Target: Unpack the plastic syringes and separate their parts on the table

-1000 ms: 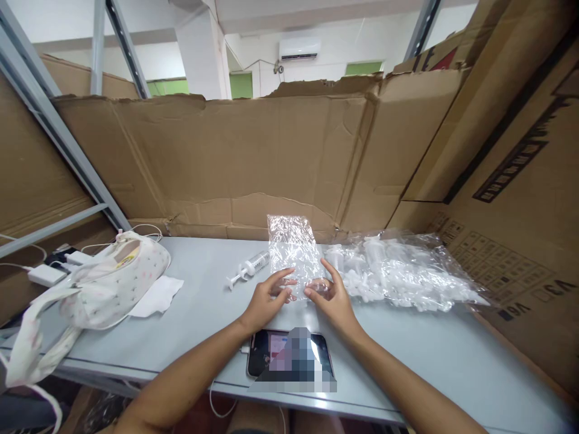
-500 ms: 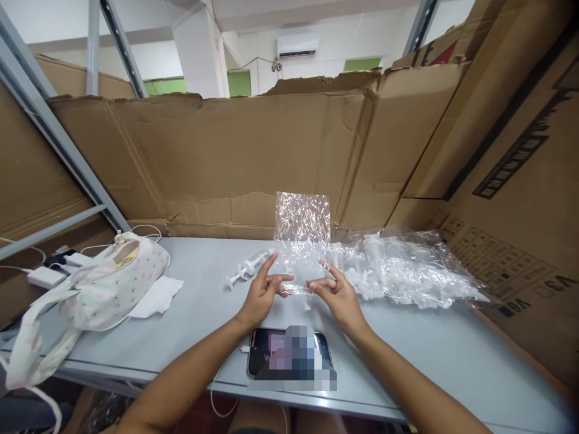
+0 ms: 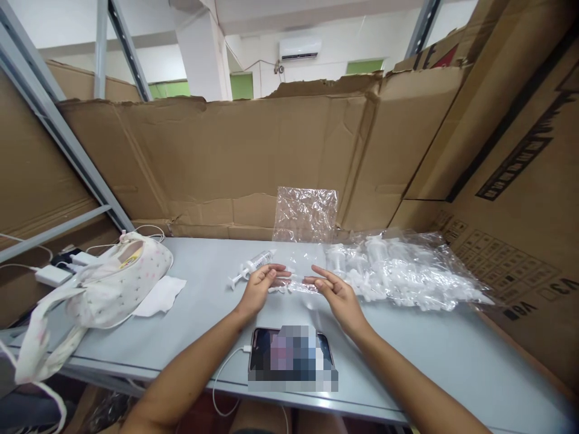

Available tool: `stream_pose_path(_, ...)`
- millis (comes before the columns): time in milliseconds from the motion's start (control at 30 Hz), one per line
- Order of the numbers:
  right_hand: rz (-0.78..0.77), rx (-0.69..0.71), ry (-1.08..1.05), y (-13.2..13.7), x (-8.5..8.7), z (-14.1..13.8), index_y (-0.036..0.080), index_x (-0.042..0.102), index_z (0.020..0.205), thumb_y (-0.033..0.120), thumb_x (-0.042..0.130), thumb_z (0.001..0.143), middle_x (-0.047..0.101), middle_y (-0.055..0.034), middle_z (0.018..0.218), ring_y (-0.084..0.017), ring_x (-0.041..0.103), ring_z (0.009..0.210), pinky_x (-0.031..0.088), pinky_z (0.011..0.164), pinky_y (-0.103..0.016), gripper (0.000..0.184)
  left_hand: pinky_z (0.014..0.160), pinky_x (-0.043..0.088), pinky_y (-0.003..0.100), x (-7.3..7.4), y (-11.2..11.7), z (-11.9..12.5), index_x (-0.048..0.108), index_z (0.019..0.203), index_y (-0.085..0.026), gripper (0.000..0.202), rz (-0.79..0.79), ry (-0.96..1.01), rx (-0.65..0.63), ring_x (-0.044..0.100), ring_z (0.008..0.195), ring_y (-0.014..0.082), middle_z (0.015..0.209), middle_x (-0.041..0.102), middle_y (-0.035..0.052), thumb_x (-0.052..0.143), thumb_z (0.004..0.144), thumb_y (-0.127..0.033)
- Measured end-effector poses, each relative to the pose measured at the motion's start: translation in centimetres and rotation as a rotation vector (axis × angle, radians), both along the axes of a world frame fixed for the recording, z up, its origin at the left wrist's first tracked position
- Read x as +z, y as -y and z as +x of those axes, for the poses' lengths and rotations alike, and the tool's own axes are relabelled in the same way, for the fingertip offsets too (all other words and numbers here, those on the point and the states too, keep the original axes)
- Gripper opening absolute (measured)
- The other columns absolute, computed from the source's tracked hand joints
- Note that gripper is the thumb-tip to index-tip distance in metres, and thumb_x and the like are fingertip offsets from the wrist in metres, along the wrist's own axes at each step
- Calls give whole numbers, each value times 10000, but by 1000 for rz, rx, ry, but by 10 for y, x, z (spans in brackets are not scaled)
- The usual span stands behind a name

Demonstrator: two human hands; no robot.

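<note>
A small clear plastic bag (image 3: 305, 220) stands upright above the grey table (image 3: 190, 325), held by its lower edge. My left hand (image 3: 259, 288) pinches the bag's lower left corner, my right hand (image 3: 335, 292) its lower right corner. A single plastic syringe (image 3: 251, 265) lies on the table just left of my left hand. To the right of my right hand lies a large clear bag full of several white syringes (image 3: 398, 271).
A phone (image 3: 292, 355) with a white cable lies near the front edge, below my hands. A white patterned cloth bag (image 3: 113, 283), a tissue (image 3: 158, 296) and chargers (image 3: 52, 274) sit at the left. Cardboard walls (image 3: 235, 157) close the back and right.
The small bag was lifted from lying flat on the table to upright. Both hands moved slightly up and away, and shifted to pinching its lower edge.
</note>
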State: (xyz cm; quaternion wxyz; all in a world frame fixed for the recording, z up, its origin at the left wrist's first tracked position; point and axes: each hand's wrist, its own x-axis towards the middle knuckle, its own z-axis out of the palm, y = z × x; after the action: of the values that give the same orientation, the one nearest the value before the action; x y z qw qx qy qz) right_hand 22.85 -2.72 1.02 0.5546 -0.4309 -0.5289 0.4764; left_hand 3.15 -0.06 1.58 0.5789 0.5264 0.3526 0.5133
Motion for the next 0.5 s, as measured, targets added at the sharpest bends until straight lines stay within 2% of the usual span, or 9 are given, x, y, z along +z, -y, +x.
stream_pose_path(167, 15, 27, -19, -2, -1, 1, 205, 597, 1107, 512, 630, 761, 744, -99, 965, -267, 672, 962, 450, 929, -439, 464, 740, 508, 335, 1, -3, -2, 620, 946, -114, 459, -56, 4, -10, 691, 789, 242, 910, 714, 132, 640, 732, -520)
stream_pose_path(367, -14, 55, -38, -1, 2, 0, 222, 546, 1123, 508, 654, 742, 734, -106, 1006, -276, 642, 1041, 444, 948, -464, 488, 750, 501, 341, 5, -12, -12, 650, 962, -102, 480, 52, -115, -19, 681, 792, 239, 861, 722, 131, 647, 718, -516)
stream_pose_path(433, -21, 37, -74, -2, 1, 3, 228, 537, 1112, 489, 688, 717, 728, -108, 1023, -275, 656, 1015, 442, 954, -471, 497, 765, 495, 331, 10, -17, -20, 665, 957, -104, 448, 83, -161, 42, 674, 821, 236, 839, 725, 122, 652, 717, -482)
stream_pose_path(500, -20, 4, -122, -4, -1, 7, 230, 531, 1110, 462, 718, 696, 727, -104, 1022, -270, 674, 978, 437, 964, -475, 510, 751, 493, 313, 17, -23, -33, 664, 980, -109, 433, 100, -173, 164, 669, 822, 224, 844, 723, 113, 632, 728, -460)
